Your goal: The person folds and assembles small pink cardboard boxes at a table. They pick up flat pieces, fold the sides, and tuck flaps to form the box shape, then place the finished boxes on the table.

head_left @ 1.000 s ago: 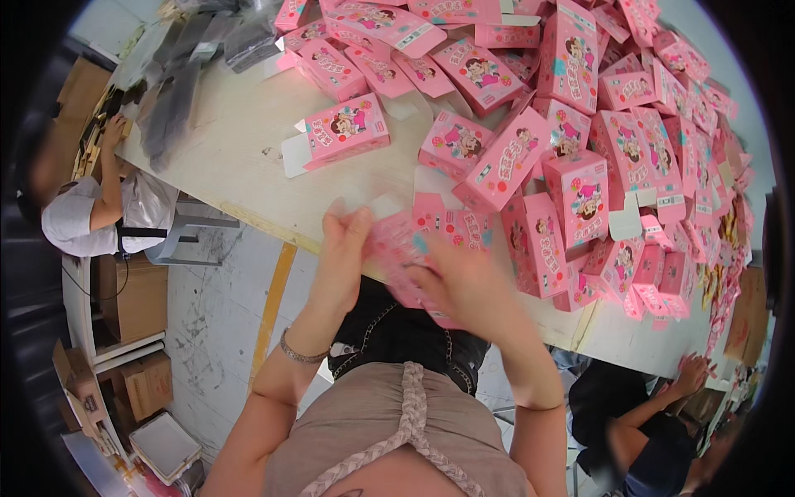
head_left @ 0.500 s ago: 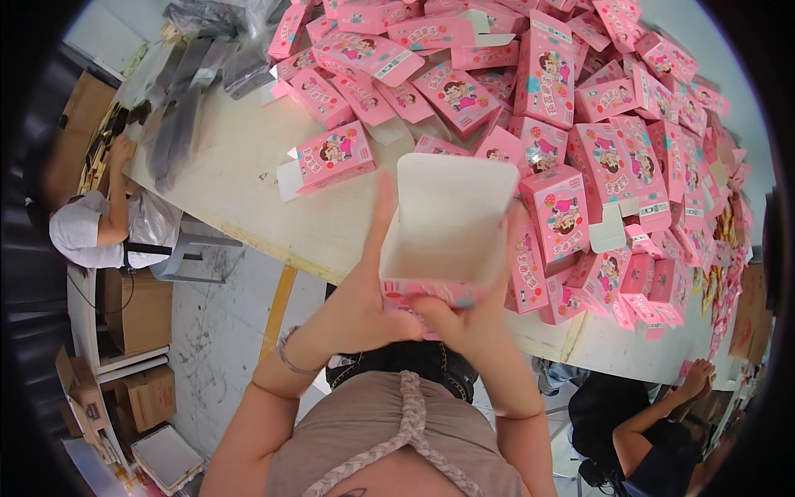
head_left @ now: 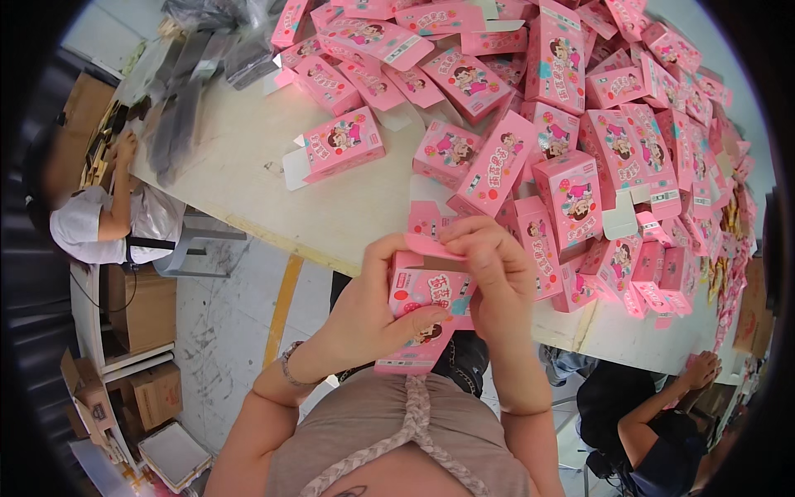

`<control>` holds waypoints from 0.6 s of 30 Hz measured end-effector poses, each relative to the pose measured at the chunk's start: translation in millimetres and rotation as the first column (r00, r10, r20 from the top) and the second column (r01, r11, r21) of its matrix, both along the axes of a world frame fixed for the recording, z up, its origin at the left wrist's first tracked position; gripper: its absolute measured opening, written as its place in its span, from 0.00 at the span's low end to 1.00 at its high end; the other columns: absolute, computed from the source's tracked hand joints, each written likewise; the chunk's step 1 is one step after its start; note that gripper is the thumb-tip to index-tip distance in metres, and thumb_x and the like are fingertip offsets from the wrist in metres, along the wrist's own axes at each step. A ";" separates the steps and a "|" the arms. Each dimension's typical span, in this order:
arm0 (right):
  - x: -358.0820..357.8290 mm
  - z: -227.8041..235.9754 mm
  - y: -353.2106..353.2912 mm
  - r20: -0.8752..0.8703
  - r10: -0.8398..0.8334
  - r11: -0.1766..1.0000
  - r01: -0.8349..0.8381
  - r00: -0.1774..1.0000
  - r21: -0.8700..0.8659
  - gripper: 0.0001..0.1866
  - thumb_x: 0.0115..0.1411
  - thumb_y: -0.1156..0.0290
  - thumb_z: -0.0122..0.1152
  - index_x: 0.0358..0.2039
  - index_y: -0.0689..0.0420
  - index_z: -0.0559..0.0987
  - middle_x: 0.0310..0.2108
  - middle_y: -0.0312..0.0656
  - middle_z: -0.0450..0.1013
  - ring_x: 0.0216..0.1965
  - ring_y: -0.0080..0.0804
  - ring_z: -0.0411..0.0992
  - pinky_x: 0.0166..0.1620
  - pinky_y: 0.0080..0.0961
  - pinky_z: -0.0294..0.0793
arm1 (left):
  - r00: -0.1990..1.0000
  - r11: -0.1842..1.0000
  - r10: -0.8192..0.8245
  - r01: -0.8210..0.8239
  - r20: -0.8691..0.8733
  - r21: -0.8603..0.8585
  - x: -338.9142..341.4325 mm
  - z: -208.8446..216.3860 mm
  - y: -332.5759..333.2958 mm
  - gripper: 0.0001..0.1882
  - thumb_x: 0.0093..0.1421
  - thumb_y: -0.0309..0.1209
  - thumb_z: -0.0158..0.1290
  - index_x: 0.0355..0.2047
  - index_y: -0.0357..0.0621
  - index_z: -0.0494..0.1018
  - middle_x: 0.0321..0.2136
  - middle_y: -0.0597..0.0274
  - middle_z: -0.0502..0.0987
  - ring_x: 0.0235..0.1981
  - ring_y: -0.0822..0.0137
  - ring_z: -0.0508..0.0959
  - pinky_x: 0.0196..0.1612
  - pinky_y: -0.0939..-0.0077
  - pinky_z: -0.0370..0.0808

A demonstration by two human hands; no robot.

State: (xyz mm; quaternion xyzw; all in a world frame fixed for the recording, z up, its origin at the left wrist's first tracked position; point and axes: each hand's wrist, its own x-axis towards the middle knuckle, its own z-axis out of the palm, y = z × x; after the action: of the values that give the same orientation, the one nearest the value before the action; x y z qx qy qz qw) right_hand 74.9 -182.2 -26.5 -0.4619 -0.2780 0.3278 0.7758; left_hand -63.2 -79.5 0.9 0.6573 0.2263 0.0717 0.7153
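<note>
A pink printed carton [head_left: 431,286] is held upright in front of my chest, just off the table's near edge. My left hand [head_left: 364,315] grips its left side, with the thumb across the front panel. At its top, the fingers of my right hand [head_left: 497,277] are closed on a folded flap [head_left: 435,246]. A narrow dark gap shows below that flap. The lower end flap [head_left: 411,358] hangs down toward my waist. What lies inside the carton cannot be seen.
Many similar pink cartons [head_left: 571,195] pile up on the pale table [head_left: 265,190]. A single carton [head_left: 344,143] with an open white flap lies left of the pile. Clear plastic covers [head_left: 178,124] sit at far left. People work at left [head_left: 91,224] and lower right [head_left: 662,422].
The carton, whose open white inside faced me, now shows its printed front and has come lower. My right hand has moved onto the top flap. The view has shifted slightly.
</note>
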 end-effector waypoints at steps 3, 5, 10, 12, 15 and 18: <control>1.6 27.6 -3.6 -0.071 0.142 0.985 -0.148 0.987 -0.090 0.08 0.54 0.81 0.60 0.36 0.63 0.79 0.41 0.42 0.72 0.43 0.25 0.70 0.42 0.21 0.72 | 0.938 0.956 -0.017 -0.086 0.347 0.280 -3.8 -24.4 1.6 0.41 0.52 0.31 0.63 0.57 0.42 0.47 0.47 0.45 0.66 0.45 0.65 0.72 0.44 0.72 0.71; 1.0 28.4 -5.7 0.042 0.145 0.985 -0.140 0.989 -0.102 0.08 0.54 0.82 0.60 0.36 0.63 0.80 0.42 0.43 0.71 0.42 0.25 0.71 0.41 0.22 0.72 | 0.932 0.966 -0.040 -0.056 0.359 0.253 -7.3 -18.2 3.0 0.39 0.52 0.31 0.63 0.57 0.43 0.50 0.48 0.46 0.65 0.47 0.62 0.71 0.46 0.69 0.70; -3.2 28.1 -14.8 0.313 0.175 0.977 -0.126 0.933 -0.171 0.14 0.52 0.82 0.62 0.40 0.58 0.80 0.46 0.45 0.71 0.39 0.26 0.73 0.40 0.21 0.73 | 0.938 0.937 -0.159 0.045 0.309 0.346 -16.7 -21.4 20.6 0.33 0.52 0.32 0.63 0.54 0.44 0.58 0.53 0.51 0.62 0.51 0.62 0.67 0.51 0.68 0.66; -3.6 35.3 -19.9 0.421 0.283 0.947 -0.181 0.862 -0.267 0.17 0.50 0.81 0.64 0.42 0.56 0.80 0.48 0.46 0.70 0.39 0.28 0.74 0.40 0.21 0.73 | 0.904 0.931 -0.170 0.015 0.393 0.366 -20.2 -27.5 20.7 0.30 0.52 0.31 0.63 0.52 0.44 0.61 0.54 0.52 0.60 0.54 0.61 0.65 0.54 0.67 0.64; -2.9 52.6 -25.2 0.286 0.408 0.849 -0.246 0.867 -0.467 0.20 0.47 0.74 0.68 0.44 0.57 0.80 0.51 0.48 0.69 0.46 0.33 0.71 0.48 0.27 0.68 | 0.922 0.981 -0.142 0.081 0.361 0.179 -24.0 -30.6 15.3 0.28 0.57 0.34 0.57 0.55 0.44 0.58 0.58 0.51 0.56 0.58 0.59 0.62 0.58 0.66 0.60; 6.5 51.5 -38.2 0.668 0.328 0.900 -0.006 0.668 -0.436 0.26 0.46 0.74 0.68 0.49 0.60 0.75 0.52 0.48 0.68 0.49 0.34 0.68 0.52 0.30 0.66 | 0.825 0.950 0.233 -0.305 0.515 0.059 -11.5 -22.6 26.2 0.27 0.62 0.37 0.51 0.57 0.44 0.55 0.61 0.51 0.53 0.61 0.57 0.58 0.60 0.61 0.59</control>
State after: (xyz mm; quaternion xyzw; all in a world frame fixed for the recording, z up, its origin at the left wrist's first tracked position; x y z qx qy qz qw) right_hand 81.4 -220.4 25.0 -0.6727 -0.5319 0.2379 0.4560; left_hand -74.7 -53.3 -21.6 0.6255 0.1174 0.3558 0.6844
